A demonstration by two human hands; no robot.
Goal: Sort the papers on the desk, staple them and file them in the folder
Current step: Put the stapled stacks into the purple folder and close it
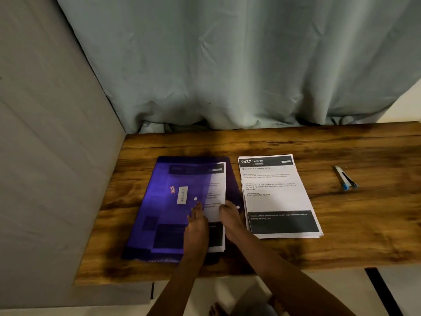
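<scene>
A translucent blue folder [164, 208] lies on the left part of the wooden desk [341, 236]. A set of printed papers [216, 190] sits partly inside it, its right strip showing white. My left hand [197, 226] rests flat on the folder's cover next to the paper's edge. Just right of it, my right hand [229, 216] touches the papers' right edge near the folder's white snap button; its fingers look bent at the edge. A second stack of printed papers [276, 195] lies to the right of the folder. A small blue stapler [345, 179] lies farther right.
A grey wall panel [52, 156] closes off the desk's left side and a pale curtain [227, 65] hangs behind it. The desk's front edge runs just under my forearms. The floor shows below.
</scene>
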